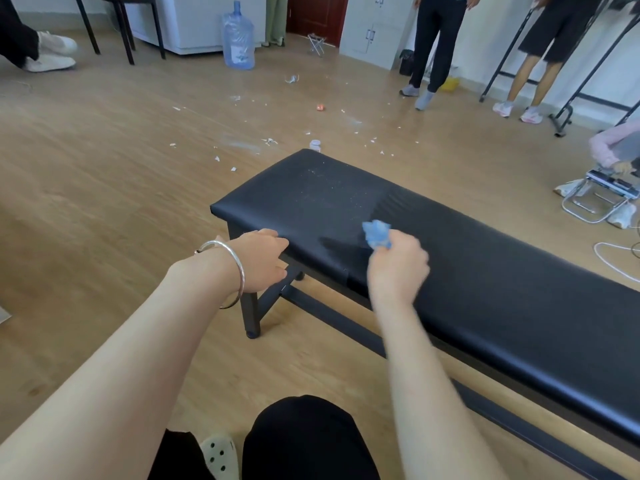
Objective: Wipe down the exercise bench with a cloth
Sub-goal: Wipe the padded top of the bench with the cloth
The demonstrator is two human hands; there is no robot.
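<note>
While a pale wood-grain floor is lying littered with white scraps, a long bench with a smooth black padded top and black metal legs is standing on it, white specks dusting its far end. By the far wall a translucent blue water jug is sitting in clear plastic wrap, its label and contents unreadable. The left hand, wearing a smooth silver bangle, is resting fairly straight fingers on the bench's near edge, while the blurred right hand is gripping a crumpled blue cloth against the padding.
</note>
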